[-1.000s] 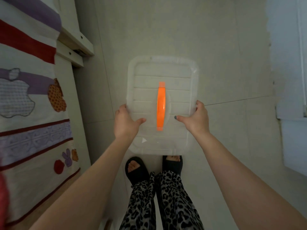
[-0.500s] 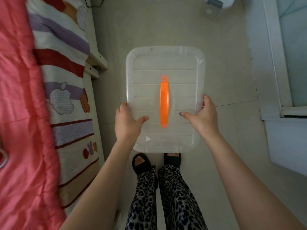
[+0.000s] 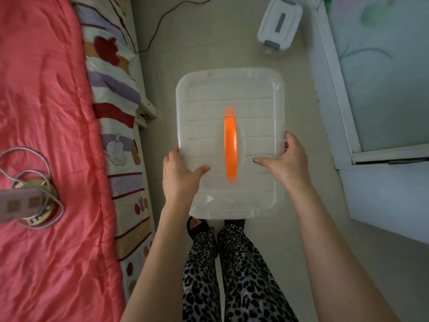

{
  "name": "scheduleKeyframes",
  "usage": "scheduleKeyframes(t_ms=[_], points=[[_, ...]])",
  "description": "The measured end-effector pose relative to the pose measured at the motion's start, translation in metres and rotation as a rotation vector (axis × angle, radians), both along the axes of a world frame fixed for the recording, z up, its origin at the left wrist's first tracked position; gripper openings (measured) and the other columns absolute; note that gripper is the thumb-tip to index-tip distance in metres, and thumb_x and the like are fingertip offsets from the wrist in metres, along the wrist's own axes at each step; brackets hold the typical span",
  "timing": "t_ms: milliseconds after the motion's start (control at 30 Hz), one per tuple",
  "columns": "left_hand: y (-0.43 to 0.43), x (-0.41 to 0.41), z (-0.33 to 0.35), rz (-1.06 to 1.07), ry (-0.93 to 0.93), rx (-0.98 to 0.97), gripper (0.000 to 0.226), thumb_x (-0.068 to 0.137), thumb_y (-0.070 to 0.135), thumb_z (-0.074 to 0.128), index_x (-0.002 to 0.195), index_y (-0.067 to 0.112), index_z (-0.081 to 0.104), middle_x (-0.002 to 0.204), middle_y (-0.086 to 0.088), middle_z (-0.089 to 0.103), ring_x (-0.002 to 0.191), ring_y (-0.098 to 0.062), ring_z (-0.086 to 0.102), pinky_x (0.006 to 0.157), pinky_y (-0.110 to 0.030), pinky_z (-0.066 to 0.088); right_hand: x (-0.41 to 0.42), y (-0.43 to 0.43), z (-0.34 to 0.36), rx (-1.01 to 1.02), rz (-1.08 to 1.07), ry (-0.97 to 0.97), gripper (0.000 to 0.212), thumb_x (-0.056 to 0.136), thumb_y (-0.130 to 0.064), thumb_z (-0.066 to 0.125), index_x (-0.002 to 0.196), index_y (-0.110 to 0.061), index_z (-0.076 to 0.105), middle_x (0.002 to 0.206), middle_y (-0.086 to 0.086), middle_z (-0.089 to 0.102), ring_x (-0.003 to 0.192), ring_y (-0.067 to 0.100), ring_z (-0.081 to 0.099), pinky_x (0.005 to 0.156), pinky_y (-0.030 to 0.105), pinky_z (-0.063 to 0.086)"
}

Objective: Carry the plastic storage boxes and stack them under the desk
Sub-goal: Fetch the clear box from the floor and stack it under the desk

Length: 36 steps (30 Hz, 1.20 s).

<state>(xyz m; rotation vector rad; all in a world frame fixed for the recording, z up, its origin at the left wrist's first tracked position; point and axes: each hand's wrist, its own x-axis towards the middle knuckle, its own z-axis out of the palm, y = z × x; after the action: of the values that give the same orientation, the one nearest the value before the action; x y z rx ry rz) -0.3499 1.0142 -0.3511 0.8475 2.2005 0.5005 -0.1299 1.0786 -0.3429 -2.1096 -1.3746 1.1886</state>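
A bed with a pink quilt and a fruit-patterned sheet fills the left of the view. The pale tiled floor runs ahead, between it and a white-framed frosted panel on the right.

The translucent storage box is held off the floor in front of the person's legs, roughly level, lid on. It looks empty or nearly so, since nothing dark shows through the lid, so it is probably light. The thin plastic would be stiff at the rim, springy across the lid and smooth enough to slip.

A second, smaller box with grey latches sits on the floor well ahead.

The left hand and right hand clamp the box's two long edges, thumbs over the lid and the other fingers hidden under the rim. That edge grip suits a level carry; the orange handle on the lid is untouched and would serve one hand.

No desk is in view.
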Motion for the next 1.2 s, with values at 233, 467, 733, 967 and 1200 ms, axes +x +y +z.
scheduleKeyframes(t_ms=[233, 467, 733, 967, 1200], points=[[-0.006, 0.006, 0.075, 0.011, -0.023, 0.068, 0.087, 0.065, 0.040, 0.084, 0.136, 0.016, 0.042, 0.125, -0.001, 0.054, 0.112, -0.020, 0.054, 0.092, -0.044, 0.051, 0.004, -0.003, 0.074, 0.042, 0.009, 0.010, 0.084, 0.052, -0.018, 0.091, 0.127, -0.015, 0.052, 0.117, 0.007, 0.061, 0.103, 0.018, 0.062, 0.093, 0.033, 0.051], [-0.019, 0.011, 0.147, 0.076, -0.028, 0.176, 0.086, 0.065, 0.035, 0.085, 0.137, 0.015, 0.043, 0.127, -0.002, 0.053, 0.114, -0.021, 0.054, 0.096, -0.044, 0.049, 0.004, -0.009, 0.144, 0.106, 0.017, 0.042, 0.094, 0.053, -0.019, 0.092, 0.135, -0.017, 0.047, 0.124, 0.007, 0.057, 0.111, 0.021, 0.058, 0.099, 0.039, 0.047], [-0.039, 0.010, 0.217, 0.063, -0.063, 0.288, 0.079, 0.065, 0.034, 0.085, 0.133, 0.018, 0.048, 0.123, -0.002, 0.058, 0.111, -0.022, 0.058, 0.093, -0.046, 0.050, 0.007, -0.022, 0.221, 0.185, 0.074, 0.051, 0.075, 0.054, -0.019, 0.091, 0.120, -0.020, 0.057, 0.111, 0.005, 0.062, 0.099, 0.019, 0.061, 0.089, 0.032, 0.050], [-0.052, 0.004, 0.265, 0.022, -0.028, 0.362, 0.075, 0.063, 0.039, 0.085, 0.127, 0.019, 0.053, 0.116, -0.001, 0.061, 0.103, -0.022, 0.060, 0.088, -0.047, 0.052, 0.012, -0.038, 0.262, 0.247, 0.099, 0.070, 0.066, 0.052, -0.022, 0.091, 0.111, -0.022, 0.060, 0.099, -0.003, 0.066, 0.092, 0.010, 0.064, 0.078, 0.025, 0.053], [-0.046, -0.009, 0.308, -0.021, -0.060, 0.449, 0.073, 0.064, 0.036, 0.086, 0.127, 0.016, 0.056, 0.116, -0.002, 0.063, 0.104, -0.020, 0.061, 0.090, -0.043, 0.052, 0.006, -0.035, 0.306, 0.296, 0.120, 0.128, 0.055, 0.056, -0.020, 0.091, 0.101, -0.029, 0.060, 0.082, -0.022, 0.063, 0.068, -0.017, 0.059, 0.052, 0.004, 0.041]])
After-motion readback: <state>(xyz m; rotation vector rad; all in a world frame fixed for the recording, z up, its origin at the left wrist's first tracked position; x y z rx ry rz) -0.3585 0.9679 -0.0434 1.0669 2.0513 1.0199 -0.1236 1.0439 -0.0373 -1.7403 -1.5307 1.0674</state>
